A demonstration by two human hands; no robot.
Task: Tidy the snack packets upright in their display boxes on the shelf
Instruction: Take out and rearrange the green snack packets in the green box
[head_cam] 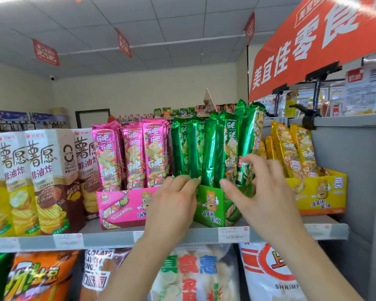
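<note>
The green cardboard display box (213,208) sits on the grey metal shelf (182,234), turned corner-forward. Tall shiny green foil snack packets (215,146) stand in it, the rightmost ones leaning right. The left hand (172,203) is at the box's left front rim, fingers curled over the edge against the packet bases. The right hand (256,192) is spread open at the box's right side, fingertips near the packets, grasping nothing. Left of the box stands a pink cardboard display box (122,205); right of it, a yellow one (319,194)
</note>
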